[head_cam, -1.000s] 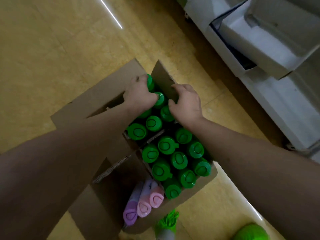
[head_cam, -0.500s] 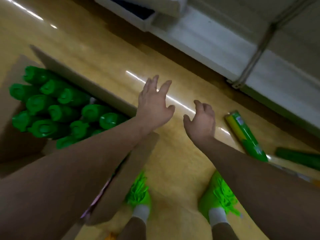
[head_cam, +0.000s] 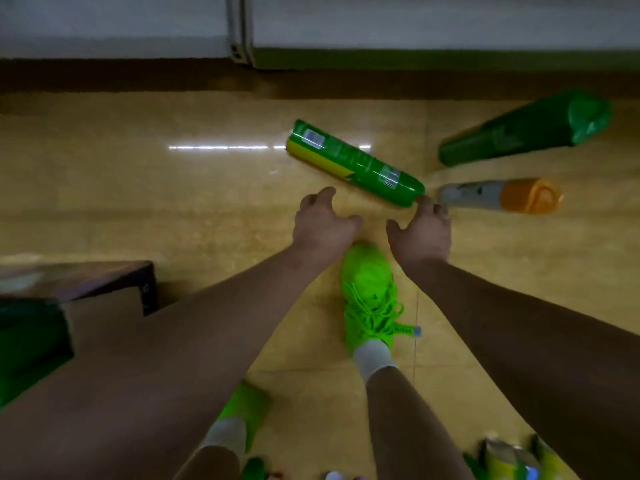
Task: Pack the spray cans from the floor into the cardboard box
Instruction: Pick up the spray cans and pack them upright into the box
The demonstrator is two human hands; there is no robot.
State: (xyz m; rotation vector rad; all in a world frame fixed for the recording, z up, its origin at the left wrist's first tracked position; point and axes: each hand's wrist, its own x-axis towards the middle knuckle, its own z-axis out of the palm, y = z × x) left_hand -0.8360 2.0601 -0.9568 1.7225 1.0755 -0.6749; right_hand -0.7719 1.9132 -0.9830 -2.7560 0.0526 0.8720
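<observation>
A green and yellow spray can (head_cam: 353, 163) lies on its side on the yellow floor, straight ahead. My left hand (head_cam: 323, 223) hovers just below its middle, fingers spread, holding nothing. My right hand (head_cam: 420, 232) is open too, its fingertips at the can's near end. To the right lie a dark green can (head_cam: 523, 131) and a white can with an orange cap (head_cam: 498, 196). A corner of the cardboard box (head_cam: 104, 299) shows at the left edge, with green caps (head_cam: 31, 344) blurred inside.
My feet in bright green shoes (head_cam: 370, 289) stand below the hands. A white cabinet base (head_cam: 311, 26) runs along the far wall. More packaged cans (head_cam: 512, 459) sit at the bottom right corner.
Both hands left the cans in the box and swung right and down to the floor. My view turned from the box to the loose cans.
</observation>
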